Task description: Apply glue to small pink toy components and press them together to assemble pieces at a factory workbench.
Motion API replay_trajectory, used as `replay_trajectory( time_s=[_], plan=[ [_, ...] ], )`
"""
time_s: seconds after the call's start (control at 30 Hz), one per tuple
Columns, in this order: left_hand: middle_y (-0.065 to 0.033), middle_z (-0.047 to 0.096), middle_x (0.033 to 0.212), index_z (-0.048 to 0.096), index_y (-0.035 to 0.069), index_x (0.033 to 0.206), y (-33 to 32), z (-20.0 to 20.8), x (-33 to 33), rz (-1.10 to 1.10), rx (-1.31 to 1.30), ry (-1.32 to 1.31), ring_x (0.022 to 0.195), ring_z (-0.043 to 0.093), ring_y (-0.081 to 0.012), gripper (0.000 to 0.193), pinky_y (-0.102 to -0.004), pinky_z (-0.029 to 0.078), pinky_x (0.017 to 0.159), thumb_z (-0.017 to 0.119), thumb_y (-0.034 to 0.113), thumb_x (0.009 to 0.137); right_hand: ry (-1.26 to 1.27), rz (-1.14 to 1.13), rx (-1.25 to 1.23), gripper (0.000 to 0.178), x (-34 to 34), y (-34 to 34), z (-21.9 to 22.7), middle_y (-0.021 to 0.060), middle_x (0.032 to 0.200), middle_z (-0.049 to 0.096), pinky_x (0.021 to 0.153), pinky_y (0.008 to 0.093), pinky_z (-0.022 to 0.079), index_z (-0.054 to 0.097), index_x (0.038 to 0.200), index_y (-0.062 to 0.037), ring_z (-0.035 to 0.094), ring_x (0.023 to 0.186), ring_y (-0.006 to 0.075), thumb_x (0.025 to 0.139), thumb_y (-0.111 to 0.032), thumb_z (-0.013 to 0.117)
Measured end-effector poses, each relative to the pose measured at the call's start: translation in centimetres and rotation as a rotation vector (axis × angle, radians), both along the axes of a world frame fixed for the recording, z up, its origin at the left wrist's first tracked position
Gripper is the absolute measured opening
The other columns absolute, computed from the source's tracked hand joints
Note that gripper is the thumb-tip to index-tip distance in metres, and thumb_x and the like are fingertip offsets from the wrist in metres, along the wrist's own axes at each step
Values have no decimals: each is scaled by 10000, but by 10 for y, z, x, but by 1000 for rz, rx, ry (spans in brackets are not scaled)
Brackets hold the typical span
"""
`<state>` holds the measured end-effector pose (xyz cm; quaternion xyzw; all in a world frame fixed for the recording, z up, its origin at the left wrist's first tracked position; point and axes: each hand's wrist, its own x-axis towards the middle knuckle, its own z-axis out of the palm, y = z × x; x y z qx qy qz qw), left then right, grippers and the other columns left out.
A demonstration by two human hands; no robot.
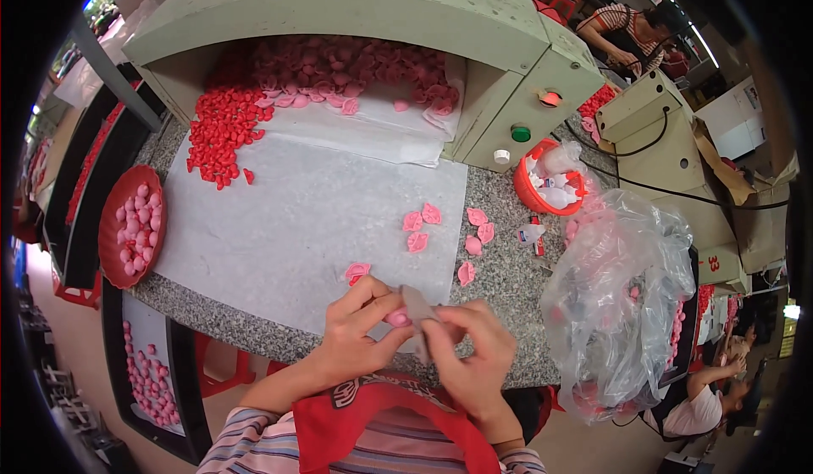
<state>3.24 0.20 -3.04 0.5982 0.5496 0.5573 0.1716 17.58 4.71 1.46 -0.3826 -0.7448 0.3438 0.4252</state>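
My left hand point(360, 326) pinches a small rounded pink piece point(396, 316) between thumb and fingers, at the table's near edge. My right hand point(470, 351) grips a thin grey strip point(415, 302), which lies against the pink piece; whether it is sandpaper or cloth I cannot tell. Just beyond my left fingers lies a pink petal-shaped piece point(356, 272) with red inside. More pink shaped pieces point(417, 242) rest on the white paper point(288, 211), and several others point(473, 244) lie on the speckled stone top to its right.
A grey-green metal housing point(339, 12) spans the back, heaped inside with pink pieces. Small red parts point(222, 135) spill from its left. A red bowl point(108, 230) of pink balls stands left. On the right are a red basket point(525, 188) of white bottles and a clear plastic bag point(618, 304).
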Motion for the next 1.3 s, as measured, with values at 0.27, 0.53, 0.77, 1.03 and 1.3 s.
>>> replay_trajectory(
  time_s=[0.27,0.53,0.77,1.03,1.3],
  plan=[
    [-80,476,702,581,-44,766,5,-11,2,241,152,189,540,489,-184,243,-273,391,428,669,-2,544,-171,-37,212,183,-29,-14,-22,80,714,568,406,208,405,608,868,-11,529,470,113,696,27,656],
    [-81,533,747,609,-12,847,4,-8,-1,317,209,185,592,537,-184,331,-255,438,479,710,10,533,-115,4,-72,125,-20,-17,-13,60,654,566,452,213,415,582,820,13,534,514,93,718,11,653],
    [-82,559,802,604,18,892,5,-6,-1,230,280,39,679,556,-171,419,-260,456,578,809,57,529,439,-164,-482,36,3,2,0,26,744,575,589,194,406,573,817,24,517,649,74,797,-7,573],
    [-87,560,822,591,9,905,3,-6,0,195,243,38,718,558,-174,435,-261,452,609,812,59,533,453,-68,-459,36,-1,-3,-2,24,736,533,574,185,382,562,825,38,492,649,72,796,17,564],
    [-94,552,813,596,3,889,3,-5,1,190,227,46,716,548,-189,386,-270,447,616,789,57,559,348,7,-367,53,1,-9,-11,50,769,538,575,201,398,558,831,44,495,640,82,781,54,570]
  ],
)
